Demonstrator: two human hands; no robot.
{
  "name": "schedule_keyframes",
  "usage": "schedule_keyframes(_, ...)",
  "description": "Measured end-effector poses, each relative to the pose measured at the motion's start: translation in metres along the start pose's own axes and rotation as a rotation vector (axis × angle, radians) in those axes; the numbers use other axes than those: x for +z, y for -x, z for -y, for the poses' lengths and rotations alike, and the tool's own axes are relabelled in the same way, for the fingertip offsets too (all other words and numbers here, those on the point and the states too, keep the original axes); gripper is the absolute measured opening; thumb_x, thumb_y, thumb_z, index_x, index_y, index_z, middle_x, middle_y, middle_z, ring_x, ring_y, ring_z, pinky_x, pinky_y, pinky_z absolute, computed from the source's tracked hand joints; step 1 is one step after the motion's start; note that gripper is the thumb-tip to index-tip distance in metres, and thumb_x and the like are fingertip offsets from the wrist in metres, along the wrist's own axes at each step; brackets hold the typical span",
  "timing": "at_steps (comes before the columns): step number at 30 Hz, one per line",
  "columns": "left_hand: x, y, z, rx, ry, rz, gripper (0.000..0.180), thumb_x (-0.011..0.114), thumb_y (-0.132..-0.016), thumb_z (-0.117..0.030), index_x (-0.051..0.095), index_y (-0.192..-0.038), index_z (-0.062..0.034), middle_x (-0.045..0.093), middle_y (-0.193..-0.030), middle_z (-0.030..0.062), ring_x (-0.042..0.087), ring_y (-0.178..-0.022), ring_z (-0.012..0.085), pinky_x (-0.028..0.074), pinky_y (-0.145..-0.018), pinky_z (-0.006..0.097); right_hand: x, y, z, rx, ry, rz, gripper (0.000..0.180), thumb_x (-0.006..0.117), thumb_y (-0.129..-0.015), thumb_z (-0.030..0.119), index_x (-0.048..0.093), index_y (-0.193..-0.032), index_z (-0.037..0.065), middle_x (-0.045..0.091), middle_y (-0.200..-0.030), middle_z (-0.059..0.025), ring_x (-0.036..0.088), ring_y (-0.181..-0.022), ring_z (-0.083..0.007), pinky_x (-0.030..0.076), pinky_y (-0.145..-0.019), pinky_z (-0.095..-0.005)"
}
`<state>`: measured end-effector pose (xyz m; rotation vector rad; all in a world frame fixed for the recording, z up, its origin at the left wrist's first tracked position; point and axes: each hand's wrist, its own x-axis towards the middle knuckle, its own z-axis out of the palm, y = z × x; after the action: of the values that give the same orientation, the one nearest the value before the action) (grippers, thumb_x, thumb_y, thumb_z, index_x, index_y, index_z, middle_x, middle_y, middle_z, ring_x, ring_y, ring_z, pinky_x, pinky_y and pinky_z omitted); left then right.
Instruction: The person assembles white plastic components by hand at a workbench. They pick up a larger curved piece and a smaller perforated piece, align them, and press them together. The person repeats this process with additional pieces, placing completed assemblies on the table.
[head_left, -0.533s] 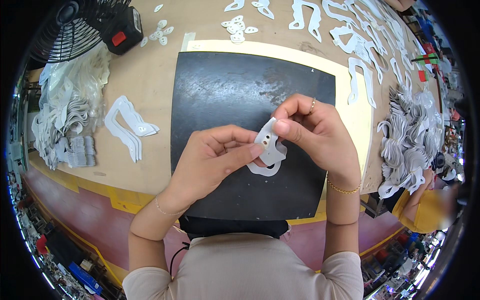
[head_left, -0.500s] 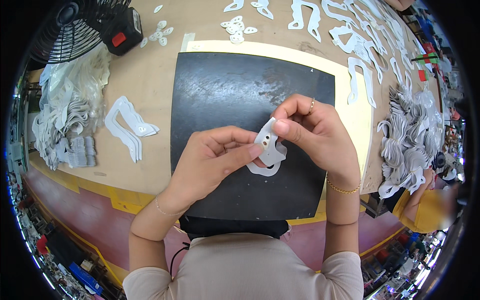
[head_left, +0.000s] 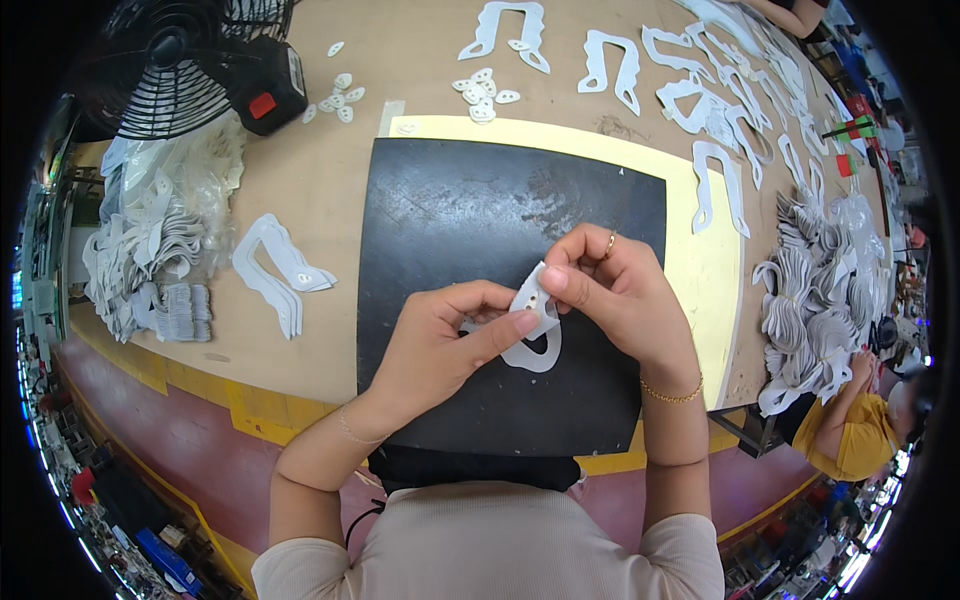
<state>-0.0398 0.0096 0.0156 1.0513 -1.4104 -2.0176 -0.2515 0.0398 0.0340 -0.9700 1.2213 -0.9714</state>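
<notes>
Above the black mat [head_left: 450, 215], both my hands pinch the same white cut-out shoe-upper piece [head_left: 535, 358]. Two dark holes show on its raised end, and a looped part hangs lower over the mat. My left hand [head_left: 440, 340] is closed on its left side, thumb on top and fingers behind. My right hand [head_left: 625, 300] grips the upper tip between thumb and forefinger. Part of the piece is hidden behind my fingers. I cannot tell whether a separate small oval patch lies on it.
Small white oval patches with holes lie in two groups [head_left: 483, 97] [head_left: 343, 97] beyond the mat. Similar white pieces [head_left: 275, 265] are stacked at the left. Bundled pieces [head_left: 815, 300] lie at the right. A black fan [head_left: 175, 75] stands far left; a person in yellow [head_left: 850, 435] sits far right.
The view has shifted, so the table and mat appear lower and slightly right. Both hands keep their pinch on the white piece, whose lower loop shows a little differently between the fingers.
</notes>
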Motion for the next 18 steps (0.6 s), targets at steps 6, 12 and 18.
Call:
schedule_keyframes(6, -0.002, -0.003, 0.006, 0.016, 0.006, -0.025, 0.022, 0.075, -0.097, -0.022, 0.077, -0.102, -0.0001, 0.074, -0.085, 0.0016, 0.062, -0.078, 0.0044, 0.049, -0.071, 0.022, -0.002, -0.001, -0.011, -0.036, 0.027, 0.019, 0.021, 0.076, -0.096, 0.021, 0.068, -0.098, 0.002, 0.067, -0.083, 0.001, 0.059, -0.076, -0.0046, 0.049, -0.069, -0.0229)
schedule_keyframes(12, -0.004, -0.003, 0.005, 0.022, -0.078, -0.035, 0.013, 0.072, -0.098, -0.011, 0.075, -0.097, 0.0017, 0.074, -0.086, 0.0039, 0.067, -0.08, 0.0072, 0.052, -0.072, 0.022, 0.0, -0.002, -0.014, -0.128, 0.072, 0.016, 0.017, 0.078, -0.094, 0.017, 0.069, -0.097, 0.003, 0.067, -0.082, 0.0023, 0.056, -0.075, -0.0045, 0.048, -0.069, -0.0228)
schedule_keyframes(18, -0.004, -0.005, 0.009, 0.04, -0.131, -0.075, 0.021, 0.076, -0.096, -0.02, 0.077, -0.094, 0.0004, 0.07, -0.075, -0.0009, 0.056, -0.07, 0.0021, 0.046, -0.062, 0.021, 0.001, -0.003, -0.012, -0.241, 0.198, 0.027, 0.012, 0.074, -0.095, 0.009, 0.066, -0.094, 0.001, 0.065, -0.099, -0.0056, 0.059, -0.089, -0.0111, 0.049, -0.078, -0.0252)
